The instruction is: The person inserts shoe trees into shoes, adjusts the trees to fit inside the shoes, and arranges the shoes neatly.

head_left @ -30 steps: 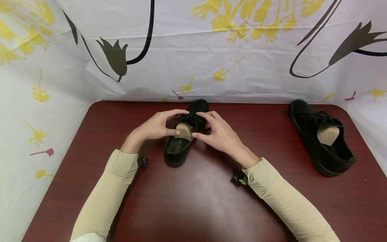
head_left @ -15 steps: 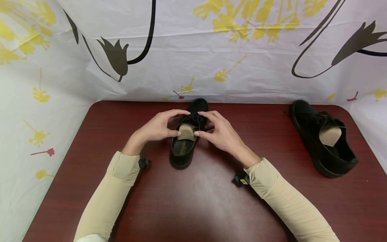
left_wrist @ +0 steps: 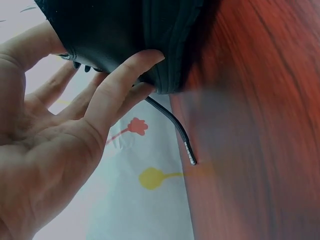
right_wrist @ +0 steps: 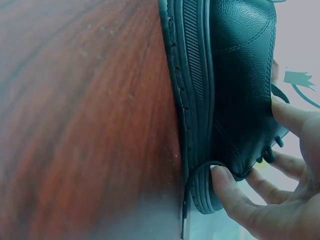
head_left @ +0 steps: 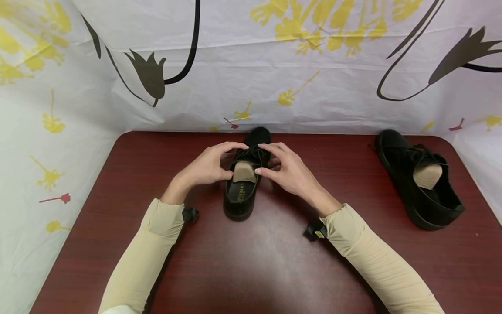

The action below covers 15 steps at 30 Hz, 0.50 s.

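A black lace-up shoe [head_left: 240, 205] stands on the table, toe toward the wall, with a beige pad under its laces. My left hand [head_left: 208, 165] holds its left side, thumb by the opening and index finger near the laces. In the left wrist view, the left hand's fingers [left_wrist: 120, 85] lie against the dark leather and a lace end [left_wrist: 172, 120] hangs below. From the other side my right hand [head_left: 288, 170] grips the same shoe. The right wrist view shows fingertips [right_wrist: 225, 180] low beside the sole [right_wrist: 192, 75], touching a loose lace.
The matching black shoe [head_left: 408, 187] stands at the right side of the dark red table [head_left: 251, 261], also with a beige pad inside. White cloth [head_left: 219, 96] printed with flowers hangs behind the table and at its sides.
The shoe's heel has swung to the right, so the shoe points more nearly straight at the wall. Both hands have shifted slightly right with it. The other shoe stays in place.
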Available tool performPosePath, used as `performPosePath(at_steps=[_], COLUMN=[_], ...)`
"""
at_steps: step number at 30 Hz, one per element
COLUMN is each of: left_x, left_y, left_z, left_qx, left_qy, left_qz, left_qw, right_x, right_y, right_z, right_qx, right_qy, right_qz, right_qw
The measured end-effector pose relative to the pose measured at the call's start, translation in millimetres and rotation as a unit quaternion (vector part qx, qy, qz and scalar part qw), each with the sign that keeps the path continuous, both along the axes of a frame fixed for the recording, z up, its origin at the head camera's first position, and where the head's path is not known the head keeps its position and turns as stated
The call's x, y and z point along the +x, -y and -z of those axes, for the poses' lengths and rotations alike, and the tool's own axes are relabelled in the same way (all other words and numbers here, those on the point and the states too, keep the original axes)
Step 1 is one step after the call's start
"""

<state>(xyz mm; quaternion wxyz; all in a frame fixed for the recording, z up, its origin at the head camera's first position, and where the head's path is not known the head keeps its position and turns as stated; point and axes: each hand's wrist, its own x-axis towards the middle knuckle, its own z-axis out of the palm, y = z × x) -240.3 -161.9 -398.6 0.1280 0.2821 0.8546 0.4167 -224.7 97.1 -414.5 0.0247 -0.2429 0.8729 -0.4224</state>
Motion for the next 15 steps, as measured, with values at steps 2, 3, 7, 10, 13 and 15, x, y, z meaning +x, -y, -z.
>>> performPosePath(at_steps=[2, 3, 7, 10, 13, 15], left_x=[0.2, 0.4, 1.3, 1.2, 1.6, 2.0], left_y=[-2.3, -3.5, -6.4, -8.8, -11.1, -12.3], left_z=[-1.5, -2.4, -4.2, -3.5, -4.3, -6.4], left_qx=[0.004, 0.006, 0.013, 0.014, 0.014, 0.011], left_qy=[0.000, 0.000, 0.003, 0.015, 0.024, 0.021], left_qz=[0.001, 0.002, 0.008, 0.010, 0.008, 0.005], left_qw=[1.0000, 1.0000, 0.9999, 0.9997, 0.9996, 0.9997], right_x=[0.4, 0.4, 0.2, 0.2, 0.0, -0.1], right_y=[-3.0, -4.7, -10.3, -14.5, -18.0, -19.9], right_z=[-2.8, -4.0, -8.3, -9.4, -10.5, -12.1], right_qx=[0.000, 0.000, 0.002, 0.011, 0.015, 0.009], right_qy=[0.003, 0.005, 0.019, 0.031, 0.041, 0.048], right_qz=[-0.001, -0.001, -0.008, -0.014, -0.021, -0.022], right_qw=[1.0000, 1.0000, 0.9998, 0.9994, 0.9988, 0.9985])
